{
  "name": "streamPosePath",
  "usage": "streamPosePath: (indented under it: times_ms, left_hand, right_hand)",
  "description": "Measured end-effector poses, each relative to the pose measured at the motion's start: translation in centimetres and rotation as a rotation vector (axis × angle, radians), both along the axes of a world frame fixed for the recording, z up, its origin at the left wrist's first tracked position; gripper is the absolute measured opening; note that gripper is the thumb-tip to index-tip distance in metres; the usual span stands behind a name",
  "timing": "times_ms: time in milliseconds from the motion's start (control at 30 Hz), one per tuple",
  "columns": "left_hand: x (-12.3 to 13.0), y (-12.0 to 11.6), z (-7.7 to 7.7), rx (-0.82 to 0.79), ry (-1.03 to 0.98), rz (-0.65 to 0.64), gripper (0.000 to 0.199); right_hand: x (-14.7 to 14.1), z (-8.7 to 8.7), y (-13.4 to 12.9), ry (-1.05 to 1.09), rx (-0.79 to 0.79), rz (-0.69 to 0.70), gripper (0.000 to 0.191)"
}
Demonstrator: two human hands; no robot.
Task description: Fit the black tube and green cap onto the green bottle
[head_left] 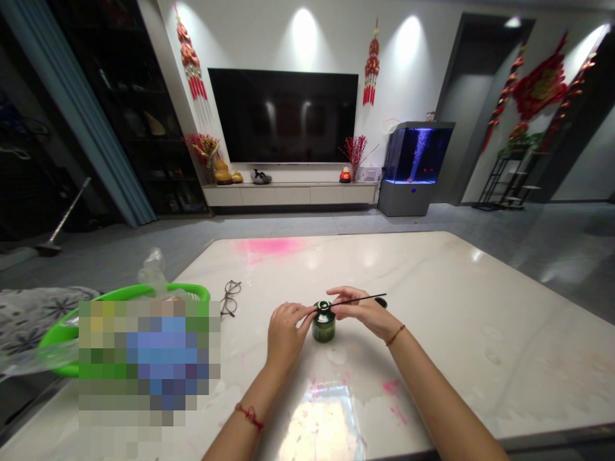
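Note:
A small dark green glass bottle [323, 330] stands upright on the pale marble-look table, its round mouth facing up. My left hand [287, 328] is at its left side, with fingertips closed against the neck and shoulder. From the right, my right hand [364, 312] pinches a thin black stick [361, 299], which slants up and away to the right. The stick's near end is close to the bottle's mouth; whether it touches the rim cannot be made out. Just behind my right hand lies a small dark round piece [381, 301], perhaps a cap, partly hidden.
Eyeglasses [231, 298] lie left of the bottle. A green plastic basket [204, 293] with plastic bags sits at the table's left, its contents blurred. Pink stains [271, 246] mark the tabletop [480, 346]. Beyond stand a TV cabinet [288, 194] and a lit aquarium [417, 157].

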State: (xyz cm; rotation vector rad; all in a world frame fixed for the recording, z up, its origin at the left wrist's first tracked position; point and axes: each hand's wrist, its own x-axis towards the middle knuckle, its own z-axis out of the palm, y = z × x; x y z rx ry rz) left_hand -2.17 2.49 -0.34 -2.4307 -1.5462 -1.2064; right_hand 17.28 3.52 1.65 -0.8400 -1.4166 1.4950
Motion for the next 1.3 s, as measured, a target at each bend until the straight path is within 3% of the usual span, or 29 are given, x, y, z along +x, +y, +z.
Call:
streamPosePath:
  times_ms: [267, 800, 933, 1300]
  left_hand:
    - [0.5, -0.4, 0.1, -0.003, -0.024, -0.04, 0.019]
    - [0.2, -0.1, -0.2, -0.059, -0.155, 0.022, 0.019]
    - [0.4, -0.1, -0.5, -0.079, -0.144, 0.009, 0.019]
    - [0.6, -0.1, -0.7, -0.092, -0.132, -0.021, 0.019]
  right_hand:
    - [-0.6, 0.0, 0.5, 0.081, -0.037, -0.117, 0.027]
    - [1.7, 2.8, 0.8, 0.091, 0.147, -0.65, 0.034]
    - [1.8, 3.0, 0.6, 0.035, 0.195, -0.661, 0.033]
    - [0.0, 1.8, 1.0, -0.092, 0.273, -0.529, 0.029]
